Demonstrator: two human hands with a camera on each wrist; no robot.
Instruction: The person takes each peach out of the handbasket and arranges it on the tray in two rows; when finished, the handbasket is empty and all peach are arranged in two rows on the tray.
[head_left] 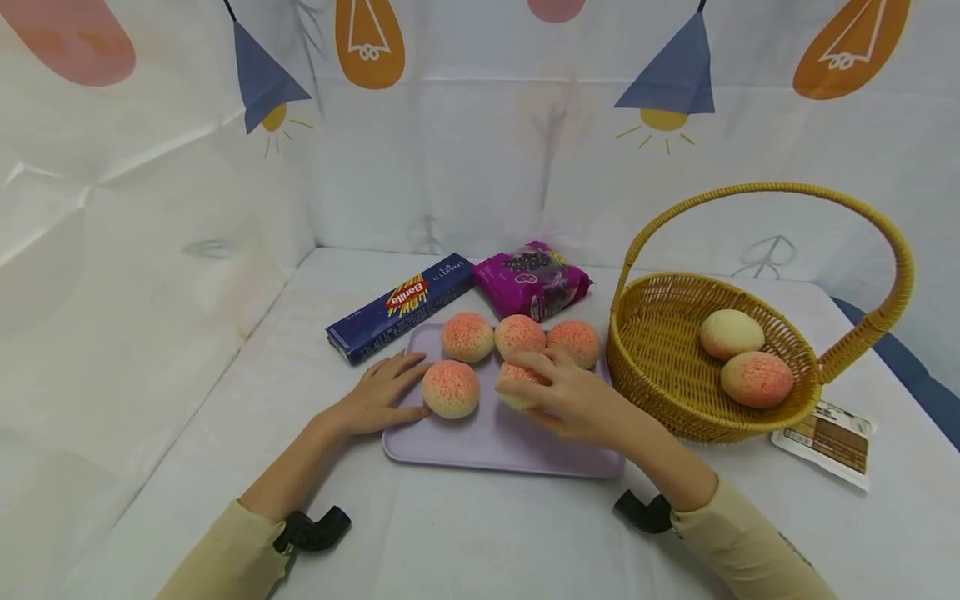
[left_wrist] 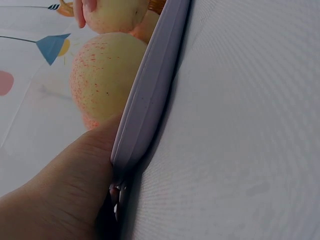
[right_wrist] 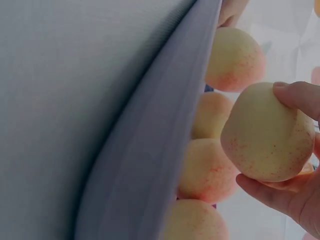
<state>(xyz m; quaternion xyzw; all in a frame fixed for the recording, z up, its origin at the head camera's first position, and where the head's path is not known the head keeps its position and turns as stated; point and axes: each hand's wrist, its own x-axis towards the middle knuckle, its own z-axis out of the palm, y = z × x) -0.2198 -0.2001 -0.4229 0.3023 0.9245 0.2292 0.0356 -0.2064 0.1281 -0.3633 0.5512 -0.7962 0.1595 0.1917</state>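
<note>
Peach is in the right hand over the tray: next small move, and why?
Probably lower the held peach onto the tray: the right hand has it raised, bare tray shows beside it, and the left hand touches the tray's edge, likely steadying it.

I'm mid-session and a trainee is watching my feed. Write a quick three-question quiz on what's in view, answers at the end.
1. How many peaches lie inside the wicker basket?
2. True or false: the right hand holds a peach.
3. Fill the gap: the left hand rests at the left edge of the lavender ____.

Key:
1. Two.
2. True; its fingers are around it.
3. Tray.
</note>
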